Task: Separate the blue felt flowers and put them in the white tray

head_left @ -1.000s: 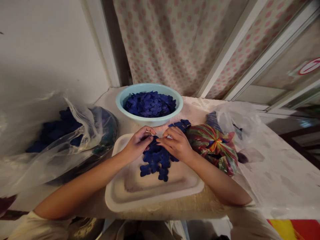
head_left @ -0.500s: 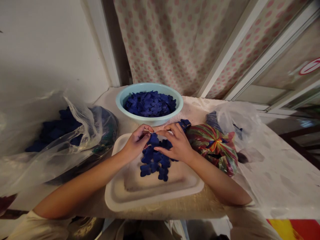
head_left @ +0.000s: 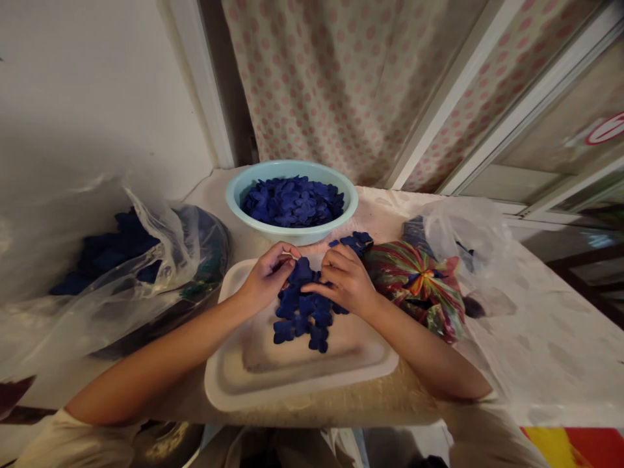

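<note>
My left hand (head_left: 273, 273) pinches a dark blue flower-shaped fabric piece (head_left: 301, 268) between thumb and fingertips, above the tray. Just to its right is my right hand (head_left: 347, 276), its fingers curled inward and its thumb stretched left over the loose pieces. What those curled fingers hold, if anything, is hidden. Beneath both hands several blue flower pieces (head_left: 301, 324) lie overlapping in a white tray (head_left: 234, 390). Another small group of blue flower pieces (head_left: 359, 242) rests beyond my right hand, at the tray's far right corner.
A light blue basin (head_left: 292, 231) heaped with blue flower pieces stands behind the tray. On the left is a clear plastic bag (head_left: 170, 260) with blue pieces inside. To the right sit a striped knotted bag (head_left: 414, 279) and another clear bag (head_left: 468, 227).
My right hand's fingers have drawn back from my left fingertips and curled inward. My left hand stays in place, with the blue flower piece now showing more fully.
</note>
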Available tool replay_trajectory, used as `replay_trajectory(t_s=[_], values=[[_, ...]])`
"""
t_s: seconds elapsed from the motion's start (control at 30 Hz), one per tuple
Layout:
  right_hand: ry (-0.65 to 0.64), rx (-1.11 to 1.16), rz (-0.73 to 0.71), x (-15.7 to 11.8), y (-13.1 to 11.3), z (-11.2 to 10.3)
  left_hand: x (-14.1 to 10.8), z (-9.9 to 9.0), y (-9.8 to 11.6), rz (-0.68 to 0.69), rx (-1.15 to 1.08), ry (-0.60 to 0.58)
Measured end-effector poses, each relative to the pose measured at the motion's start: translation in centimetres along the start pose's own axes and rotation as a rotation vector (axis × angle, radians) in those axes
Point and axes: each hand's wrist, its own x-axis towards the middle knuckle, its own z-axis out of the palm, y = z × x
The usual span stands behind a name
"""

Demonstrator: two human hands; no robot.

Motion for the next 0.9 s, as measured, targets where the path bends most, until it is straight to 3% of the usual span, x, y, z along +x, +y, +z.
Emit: replay_trajectory(t_s=[0.17,0.37,0.7,0.8,0.9], values=[[0.002,-0.045,0.07,0.18,-0.19,-0.08,0.06,0.09,0.15,0.008,0.008,0.013],[0.03,-0.015,-0.038,0.06,-0.12,-0.05,-0.03,0.19,0.21,0.005,0.049,-0.029],[-0.045,-0.017,0.069,-0.07,0.13,0.16,-0.1,0.07,0.07,0.022,0.02,0.038],[-0.009,-0.03,0.106,0.04,0.02,0.05,-0.07,0.03,0.07,0.033,0.025,0.049],[-0.004,-0.047,0.024,0.13,-0.14,-0.08,-0.07,0.05,0.27,0.034,0.049,0.036]])
